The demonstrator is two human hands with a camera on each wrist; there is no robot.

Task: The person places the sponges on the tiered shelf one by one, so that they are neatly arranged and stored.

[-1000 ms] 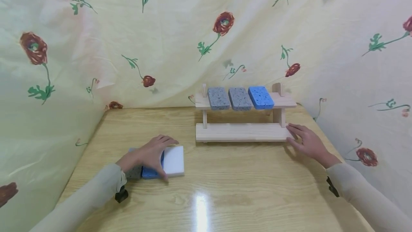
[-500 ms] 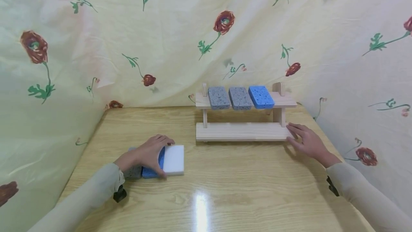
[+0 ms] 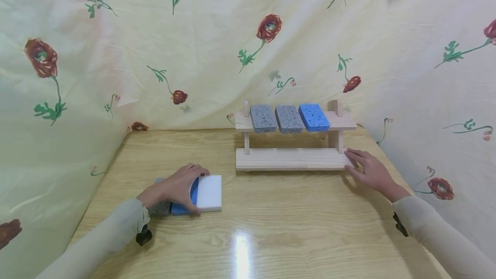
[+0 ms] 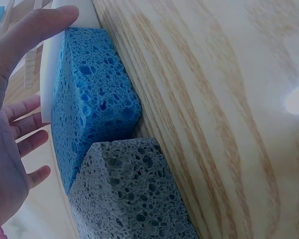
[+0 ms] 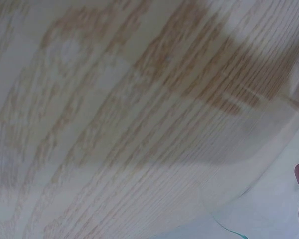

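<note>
My left hand (image 3: 179, 187) arches over a blue sponge (image 3: 195, 193) on the table. Its thumb and fingertips grip the left end of a white sponge (image 3: 209, 193), the thumb at the near edge and the fingers at the far edge. In the left wrist view the blue sponge (image 4: 94, 84) stands between a grey sponge (image 4: 134, 189) and the white one. My right hand (image 3: 371, 170) rests with extended fingers against the right end of the lower shelf of a wooden rack (image 3: 290, 159). Only a few fingertips show in the right wrist view.
On the rack's upper shelf lie two grey sponges (image 3: 263, 118) and a blue sponge (image 3: 314, 117). The rack stands at the back right of the wood-grain table (image 3: 279, 218). Flowered cloth (image 3: 201, 46) hangs around the back and sides.
My left fingers and thumb have drawn in slightly toward each other at the white sponge. The right hand and the rack have stayed where they were.
</note>
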